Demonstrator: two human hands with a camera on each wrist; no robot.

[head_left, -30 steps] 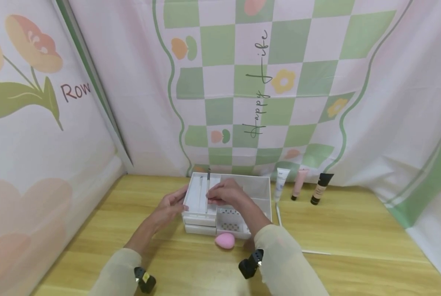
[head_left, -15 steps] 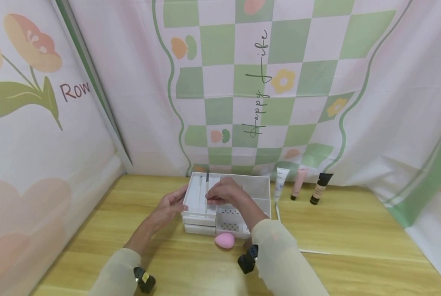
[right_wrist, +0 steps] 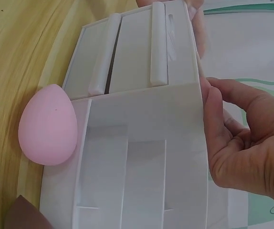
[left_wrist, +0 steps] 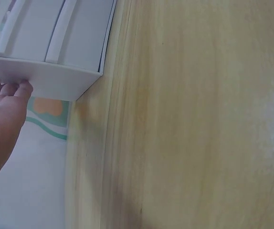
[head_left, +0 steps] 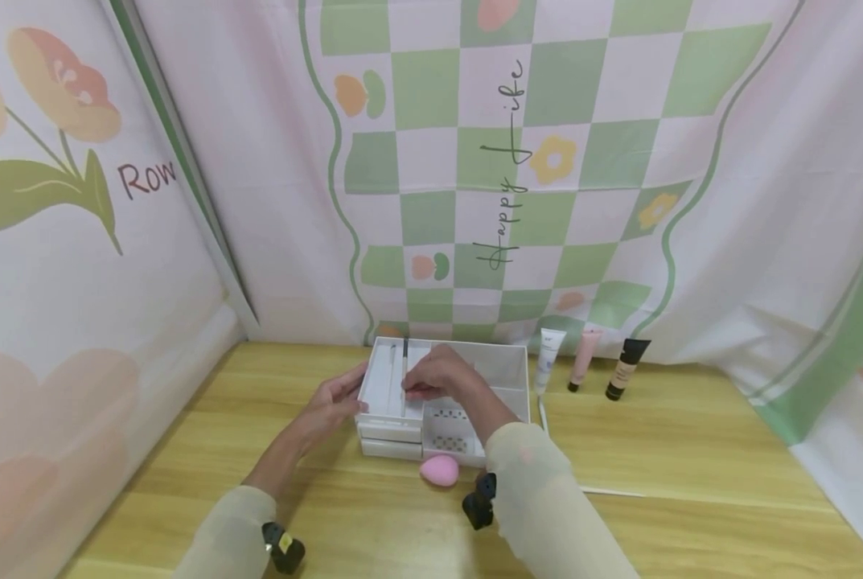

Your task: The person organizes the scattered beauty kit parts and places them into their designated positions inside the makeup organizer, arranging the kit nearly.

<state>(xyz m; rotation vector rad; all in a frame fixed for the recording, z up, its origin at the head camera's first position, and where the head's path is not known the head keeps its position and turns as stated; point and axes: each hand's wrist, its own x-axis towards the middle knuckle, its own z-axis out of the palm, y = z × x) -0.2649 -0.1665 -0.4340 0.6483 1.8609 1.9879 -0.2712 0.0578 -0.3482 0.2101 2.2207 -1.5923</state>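
Note:
A white makeup organizer (head_left: 496,358) with two small front drawers (head_left: 391,440) stands on the table. My left hand (head_left: 332,406) holds its left front corner, thumb at the rim and fingers against the side wall. Over the flat tray top, my right hand (head_left: 441,374) pinches a thin dark-and-white stick (head_left: 405,354), which points toward the back wall. A second thin stick (head_left: 392,370) lies parallel to it on the left. In the right wrist view the thumb and fingers of the right hand (right_wrist: 251,143) meet at the organizer's top edge; the stick is hidden there.
A pink makeup sponge (head_left: 440,471) sits right at the organizer's front. White (head_left: 549,362), pink (head_left: 584,362) and beige-black (head_left: 625,371) tubes stand to its right. Two thin white sticks lie on the table (head_left: 728,458), one beside the organizer. Printed cloth (head_left: 496,201) hangs behind.
The thin stick in my right hand has come down and slightly toward me, its dark end now within the back rim. My right forearm has shifted slightly left. The left hand stays put.

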